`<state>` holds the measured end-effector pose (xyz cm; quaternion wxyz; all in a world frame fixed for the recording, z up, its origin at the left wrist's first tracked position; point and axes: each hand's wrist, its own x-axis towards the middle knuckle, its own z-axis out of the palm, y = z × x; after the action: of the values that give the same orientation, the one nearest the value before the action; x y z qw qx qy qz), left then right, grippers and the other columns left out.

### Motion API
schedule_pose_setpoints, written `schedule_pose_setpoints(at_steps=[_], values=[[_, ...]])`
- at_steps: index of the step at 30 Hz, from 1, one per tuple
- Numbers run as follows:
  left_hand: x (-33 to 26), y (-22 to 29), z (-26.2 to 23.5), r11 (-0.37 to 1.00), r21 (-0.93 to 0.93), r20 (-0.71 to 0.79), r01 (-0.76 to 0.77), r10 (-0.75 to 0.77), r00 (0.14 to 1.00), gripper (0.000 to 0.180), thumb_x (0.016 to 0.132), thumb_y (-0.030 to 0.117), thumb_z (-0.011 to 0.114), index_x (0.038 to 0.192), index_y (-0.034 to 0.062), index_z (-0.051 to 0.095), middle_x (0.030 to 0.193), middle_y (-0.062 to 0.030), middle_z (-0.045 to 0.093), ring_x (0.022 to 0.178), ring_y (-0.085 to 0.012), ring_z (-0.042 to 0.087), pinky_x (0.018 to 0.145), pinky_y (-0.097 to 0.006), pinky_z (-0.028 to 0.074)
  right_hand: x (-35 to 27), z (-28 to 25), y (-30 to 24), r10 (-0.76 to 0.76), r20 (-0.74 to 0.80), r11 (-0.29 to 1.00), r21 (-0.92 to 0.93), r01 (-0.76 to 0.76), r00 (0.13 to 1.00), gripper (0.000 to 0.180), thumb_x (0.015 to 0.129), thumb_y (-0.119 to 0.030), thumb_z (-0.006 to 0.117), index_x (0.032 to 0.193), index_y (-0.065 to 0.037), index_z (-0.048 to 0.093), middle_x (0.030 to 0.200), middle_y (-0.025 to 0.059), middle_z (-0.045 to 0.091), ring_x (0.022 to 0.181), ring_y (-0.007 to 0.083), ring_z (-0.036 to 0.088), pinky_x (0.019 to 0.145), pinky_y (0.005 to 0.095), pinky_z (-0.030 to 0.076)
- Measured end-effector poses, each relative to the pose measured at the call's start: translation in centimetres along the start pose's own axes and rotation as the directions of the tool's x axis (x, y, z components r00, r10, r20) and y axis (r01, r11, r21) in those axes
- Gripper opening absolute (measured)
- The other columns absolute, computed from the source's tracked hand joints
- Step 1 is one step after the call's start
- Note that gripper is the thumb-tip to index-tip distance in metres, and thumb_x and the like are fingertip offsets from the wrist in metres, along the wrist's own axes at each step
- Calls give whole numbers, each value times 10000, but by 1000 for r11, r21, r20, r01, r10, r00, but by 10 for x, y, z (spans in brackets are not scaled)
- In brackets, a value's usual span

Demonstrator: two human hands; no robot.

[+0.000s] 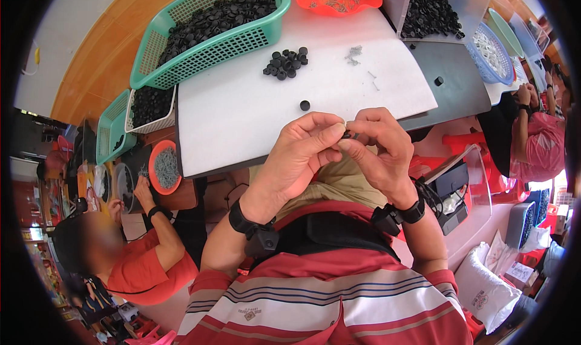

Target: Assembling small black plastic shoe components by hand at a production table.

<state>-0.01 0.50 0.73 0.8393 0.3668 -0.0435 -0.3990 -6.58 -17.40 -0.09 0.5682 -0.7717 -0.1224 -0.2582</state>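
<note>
Seated at a white work board (254,109), you hold both hands together just below its near edge, over your lap. Far left of the board, a co-worker in an orange shirt (148,266) bends over an orange dish of small metal bits (164,168). At the board's upper left corner sits a green mesh basket (212,42) heaped with black caps, and toward the board's middle lies a small pile of black caps (286,63), with one loose cap (305,105) nearer you. Your left hand (302,151) pinches narrow, thumb against forefinger, on one side of a small black cap (346,135); your right hand (378,145) closes on the other side, fingertips meeting your left. The cap sits almost hidden between them. It looks light, hard and smooth, likely to slip or flick away, so take it by its rim with the pads of thumb and forefinger rather than the nails. Beyond the board's right edge, another worker in a pink top (538,145) sits by a blue basket (491,54).
</note>
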Motion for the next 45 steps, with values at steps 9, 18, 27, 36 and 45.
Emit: schedule_pose_setpoints(at_steps=[9, 18, 27, 36, 45], values=[[-1, -3, 1, 998, -30, -53, -46, 44, 998, 127, 1000, 108, 672, 1118, 60, 668, 1009, -40, 703, 876, -121, 691, 768, -271, 600, 4, 13, 7, -311, -88, 913, -304, 272, 946, 293, 797, 0, 819, 1072, -32, 723, 980, 115, 659, 670, 187, 664, 550, 297, 530], [-8, 0, 6, 969, 197, -123, -147, 174, 977, 179, 987, 116, 701, 1144, 45, 650, 1027, -50, 714, 907, -124, 693, 786, -282, 585, 5, 13, 13, -402, 7, 787, -509, 349, 916, 360, 815, -9, 803, 1141, -29, 651, 991, 125, 659, 691, 240, 680, 550, 330, 550], [10, 21, -24, -141, 978, 209, -154, 711, 672, 228, 858, 81, 779, 1070, 11, 731, 1086, -102, 740, 965, -259, 687, 860, -360, 547, 6, 10, 23, -280, -108, 890, -402, 216, 954, 274, 858, -27, 793, 1101, -25, 667, 992, 125, 661, 630, 198, 610, 539, 298, 500], [17, 26, -25, -258, 965, 202, -51, 601, 773, 202, 860, 115, 754, 1048, 40, 748, 1123, -100, 729, 1058, -313, 642, 914, -409, 516, 2, 12, 24, -127, -140, 966, -242, 90, 982, 260, 872, -2, 782, 1108, -1, 675, 1016, 130, 656, 665, 154, 605, 565, 271, 502], [20, 19, -28, -299, 936, 335, -188, 582, 741, 142, 827, 88, 767, 964, 53, 759, 985, -79, 767, 971, -296, 690, 900, -396, 519, 0, 12, 27, -81, -139, 980, -193, 53, 987, 263, 870, 18, 777, 1111, 0, 673, 1016, 128, 654, 670, 135, 589, 578, 256, 493]])
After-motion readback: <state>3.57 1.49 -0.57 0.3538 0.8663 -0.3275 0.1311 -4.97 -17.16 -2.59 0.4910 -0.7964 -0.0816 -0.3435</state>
